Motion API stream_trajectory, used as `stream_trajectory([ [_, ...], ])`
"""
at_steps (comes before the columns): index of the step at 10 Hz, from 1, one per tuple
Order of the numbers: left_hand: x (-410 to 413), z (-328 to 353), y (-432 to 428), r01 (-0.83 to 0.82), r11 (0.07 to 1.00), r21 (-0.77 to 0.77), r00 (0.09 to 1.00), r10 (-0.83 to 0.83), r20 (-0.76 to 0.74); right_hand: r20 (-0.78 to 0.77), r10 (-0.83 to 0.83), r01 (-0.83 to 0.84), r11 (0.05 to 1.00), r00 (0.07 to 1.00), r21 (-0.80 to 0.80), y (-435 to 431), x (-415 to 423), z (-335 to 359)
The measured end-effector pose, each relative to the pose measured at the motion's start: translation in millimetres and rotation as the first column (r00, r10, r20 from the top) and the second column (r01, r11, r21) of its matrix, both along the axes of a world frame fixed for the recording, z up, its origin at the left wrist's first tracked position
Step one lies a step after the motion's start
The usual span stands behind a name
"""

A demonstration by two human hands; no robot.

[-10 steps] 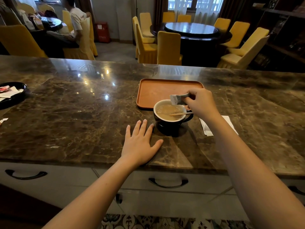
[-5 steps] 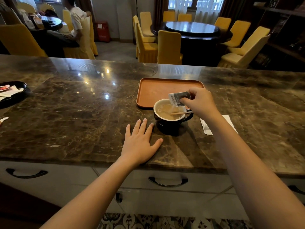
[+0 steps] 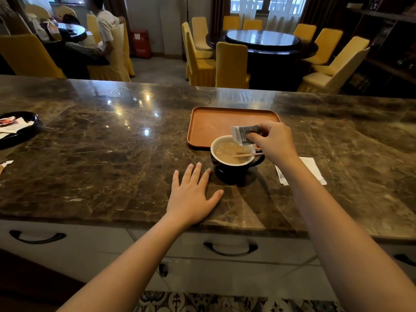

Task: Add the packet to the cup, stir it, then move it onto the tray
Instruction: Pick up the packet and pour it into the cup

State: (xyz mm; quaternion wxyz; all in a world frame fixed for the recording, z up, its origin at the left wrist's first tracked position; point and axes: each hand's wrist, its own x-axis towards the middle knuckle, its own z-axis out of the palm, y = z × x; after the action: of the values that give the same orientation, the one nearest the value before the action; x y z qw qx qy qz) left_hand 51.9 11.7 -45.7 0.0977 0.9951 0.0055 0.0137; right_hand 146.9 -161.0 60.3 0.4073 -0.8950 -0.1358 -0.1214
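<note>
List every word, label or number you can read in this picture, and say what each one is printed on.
"Katakoo", as best it reads: on the small grey and white packet held by the right hand over the black cup.
Red box on the far floor: white label, too blurred to read.
Red wrapper in the black dish: too small to read.

From my feed I see two bare forearms reaching in from the bottom edge, no sleeves reaching the wrists or elbows. The left hand (image 3: 191,194) carries no ring, watch or band that I can make out. The right hand (image 3: 273,140) is likewise unadorned, its wrist plain, nails short and unpainted.
</note>
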Motion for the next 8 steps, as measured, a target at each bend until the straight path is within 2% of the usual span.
stream_trajectory([
  [8,-0.6,0.8,0.3,-0.002,1.0,0.001,1.0,0.002,-0.005,0.083,0.005,0.001,0.997,0.997,-0.081,1.9,0.3,-0.8],
])
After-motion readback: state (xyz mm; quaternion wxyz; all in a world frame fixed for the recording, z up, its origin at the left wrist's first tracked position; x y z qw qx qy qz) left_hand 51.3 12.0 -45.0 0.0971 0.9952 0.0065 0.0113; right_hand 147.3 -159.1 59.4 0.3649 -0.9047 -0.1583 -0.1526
